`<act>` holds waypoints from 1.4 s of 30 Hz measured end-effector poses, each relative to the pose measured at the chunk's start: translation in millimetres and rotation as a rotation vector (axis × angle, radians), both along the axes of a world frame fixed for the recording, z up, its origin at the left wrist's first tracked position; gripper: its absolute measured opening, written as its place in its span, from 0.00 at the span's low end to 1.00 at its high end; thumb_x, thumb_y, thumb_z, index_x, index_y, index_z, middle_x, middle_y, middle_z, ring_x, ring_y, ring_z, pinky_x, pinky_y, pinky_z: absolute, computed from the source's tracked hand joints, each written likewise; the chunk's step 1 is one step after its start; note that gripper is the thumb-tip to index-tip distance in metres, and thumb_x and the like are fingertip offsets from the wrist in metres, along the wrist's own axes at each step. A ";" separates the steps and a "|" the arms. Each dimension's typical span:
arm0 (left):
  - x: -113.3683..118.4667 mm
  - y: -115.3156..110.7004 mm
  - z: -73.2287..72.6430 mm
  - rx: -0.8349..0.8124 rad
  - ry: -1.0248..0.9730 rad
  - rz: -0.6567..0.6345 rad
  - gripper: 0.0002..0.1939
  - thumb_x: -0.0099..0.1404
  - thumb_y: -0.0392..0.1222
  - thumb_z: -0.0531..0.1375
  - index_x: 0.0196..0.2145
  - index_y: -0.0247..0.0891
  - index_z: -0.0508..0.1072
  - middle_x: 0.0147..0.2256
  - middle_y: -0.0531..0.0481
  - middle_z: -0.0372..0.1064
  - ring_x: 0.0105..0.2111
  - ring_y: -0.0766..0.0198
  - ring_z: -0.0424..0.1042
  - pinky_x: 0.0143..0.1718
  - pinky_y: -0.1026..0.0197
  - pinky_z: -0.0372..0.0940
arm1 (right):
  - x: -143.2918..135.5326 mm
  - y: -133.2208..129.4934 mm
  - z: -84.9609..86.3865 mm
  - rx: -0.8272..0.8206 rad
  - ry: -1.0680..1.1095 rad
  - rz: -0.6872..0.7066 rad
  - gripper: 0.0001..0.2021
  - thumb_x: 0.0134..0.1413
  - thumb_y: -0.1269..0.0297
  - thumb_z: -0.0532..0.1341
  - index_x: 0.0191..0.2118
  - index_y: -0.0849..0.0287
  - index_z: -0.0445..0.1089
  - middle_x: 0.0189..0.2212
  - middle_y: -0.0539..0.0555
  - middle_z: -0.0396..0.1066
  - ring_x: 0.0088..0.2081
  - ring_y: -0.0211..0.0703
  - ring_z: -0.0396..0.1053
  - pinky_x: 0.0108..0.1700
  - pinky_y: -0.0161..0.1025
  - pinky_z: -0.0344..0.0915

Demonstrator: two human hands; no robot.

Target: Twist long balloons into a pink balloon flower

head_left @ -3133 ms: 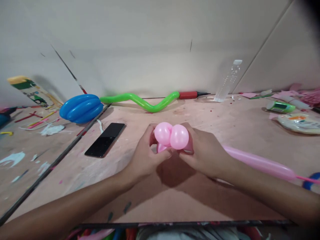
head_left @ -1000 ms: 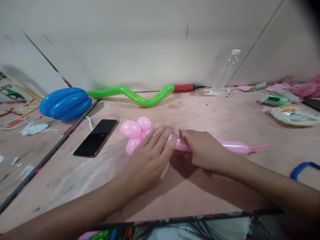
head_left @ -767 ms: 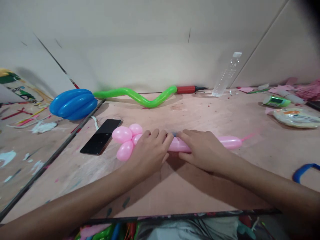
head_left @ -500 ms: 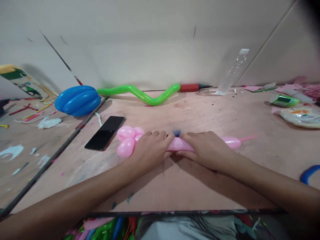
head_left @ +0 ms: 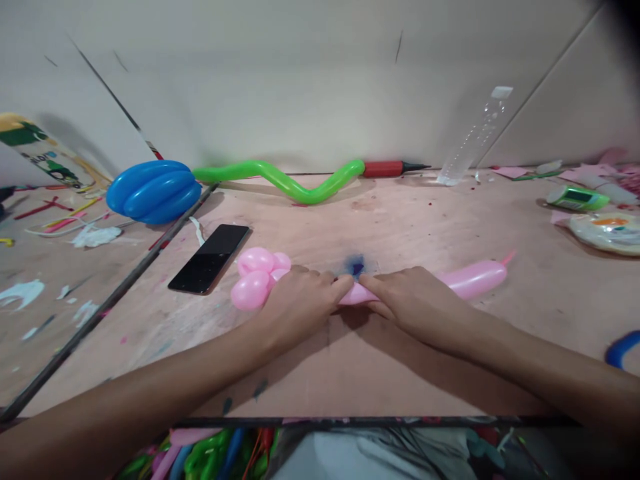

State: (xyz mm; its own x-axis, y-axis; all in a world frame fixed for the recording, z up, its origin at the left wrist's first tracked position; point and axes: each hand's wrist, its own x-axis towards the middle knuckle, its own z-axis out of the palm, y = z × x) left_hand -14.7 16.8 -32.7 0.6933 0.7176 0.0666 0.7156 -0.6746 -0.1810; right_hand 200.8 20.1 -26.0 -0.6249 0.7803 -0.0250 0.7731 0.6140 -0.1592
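Both hands grip one long pink balloon (head_left: 475,279) just above the table. My left hand (head_left: 305,300) is closed round it beside a cluster of round pink bubbles (head_left: 251,289) at its left end. Close by on the right, my right hand (head_left: 413,293) is wrapped round the same balloon, thumb and fingers near those of my left hand. Between the hands a short pink stretch shows. The balloon's right part sticks out past my right hand and ends in a thin uninflated tip. My palms hide the rest.
Left of the hands lies a black phone (head_left: 209,259). Behind are a blue balloon bundle (head_left: 154,192), a wavy green balloon (head_left: 280,180), a red pump (head_left: 384,169) and a clear bottle (head_left: 470,143). A green tube (head_left: 577,198) and a packet (head_left: 607,230) lie right.
The balloon's right end has swung slightly up and reaches farther right, and looks fuller near the tip. The pink stretch between my hands looks narrower. Both hands still hold it.
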 end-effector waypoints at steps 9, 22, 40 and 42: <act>-0.5 -1.5 0.2 0.033 0.022 -0.044 0.03 0.71 0.37 0.57 0.40 0.39 0.71 0.30 0.49 0.76 0.30 0.51 0.77 0.28 0.54 0.64 | -1.6 -4.6 4.9 0.006 -0.032 0.020 0.08 0.66 0.70 0.55 0.38 0.57 0.72 0.33 0.53 0.80 0.31 0.47 0.75 0.31 0.39 0.53; -3.3 -0.7 -2.5 -0.009 0.007 -0.122 0.02 0.68 0.35 0.61 0.35 0.38 0.72 0.30 0.49 0.76 0.31 0.51 0.76 0.30 0.53 0.66 | 0.5 -5.7 -1.9 0.067 -0.031 0.094 0.08 0.65 0.71 0.55 0.38 0.57 0.71 0.34 0.54 0.80 0.31 0.47 0.75 0.31 0.40 0.52; -1.2 3.9 6.1 -0.031 -0.142 0.082 0.09 0.68 0.43 0.57 0.44 0.38 0.69 0.41 0.45 0.75 0.39 0.51 0.75 0.36 0.52 0.66 | 21.2 4.5 22.9 0.156 -0.070 -0.082 0.06 0.52 0.62 0.63 0.36 0.55 0.68 0.30 0.51 0.74 0.27 0.44 0.66 0.29 0.40 0.44; 0.8 3.5 4.5 -0.020 -0.137 0.093 0.10 0.69 0.45 0.57 0.45 0.38 0.69 0.41 0.45 0.75 0.39 0.51 0.75 0.35 0.53 0.65 | 16.7 2.3 18.9 0.151 -0.053 -0.090 0.09 0.56 0.57 0.62 0.38 0.55 0.69 0.30 0.51 0.74 0.28 0.44 0.67 0.30 0.39 0.45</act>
